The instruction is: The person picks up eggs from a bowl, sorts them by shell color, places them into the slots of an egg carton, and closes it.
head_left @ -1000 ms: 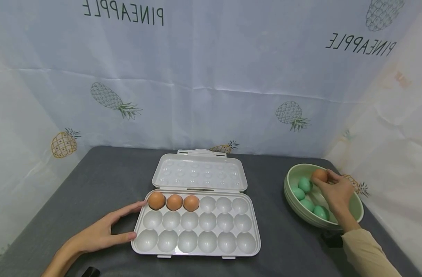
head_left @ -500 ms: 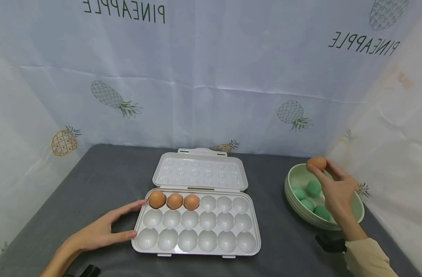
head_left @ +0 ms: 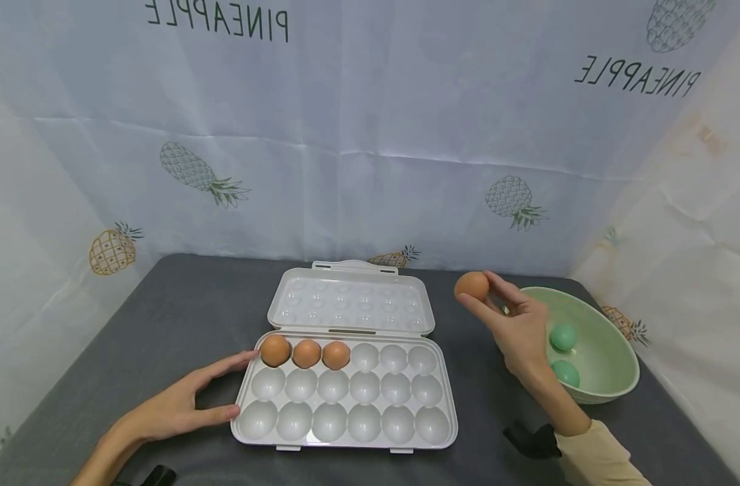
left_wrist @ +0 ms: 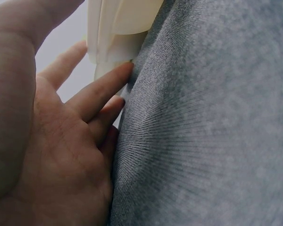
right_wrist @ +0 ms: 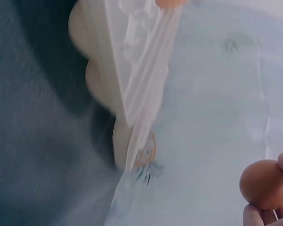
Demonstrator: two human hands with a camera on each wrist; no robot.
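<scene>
A brown egg [head_left: 471, 286] is pinched between the thumb and fingers of my right hand [head_left: 518, 331], in the air right of the egg box lid. The right wrist view shows the same egg [right_wrist: 262, 183] at its lower right corner. My left hand [head_left: 166, 410] has its fingers extended, with index finger and thumb at the left edge of the white egg box [head_left: 396, 425]. Three brown eggs [head_left: 306, 354] fill the left part of its back row. Green eggs [head_left: 564, 337] lie in the pale green bowl [head_left: 609, 351]; my right hand and forearm hide part of it.
The box's lid [head_left: 351, 304] is folded back flat behind it. A dark grey cloth [head_left: 206, 304] covers the table. Behind and at the sides hangs a pineapple-print curtain [head_left: 370, 135]. A black wrist strap part [head_left: 530, 440] hangs beneath the right wrist.
My right hand has lifted the brown egg out of the bowl and carried it left, past the bowl's rim. A green egg in the bowl has shifted. The left hand and box stay put.
</scene>
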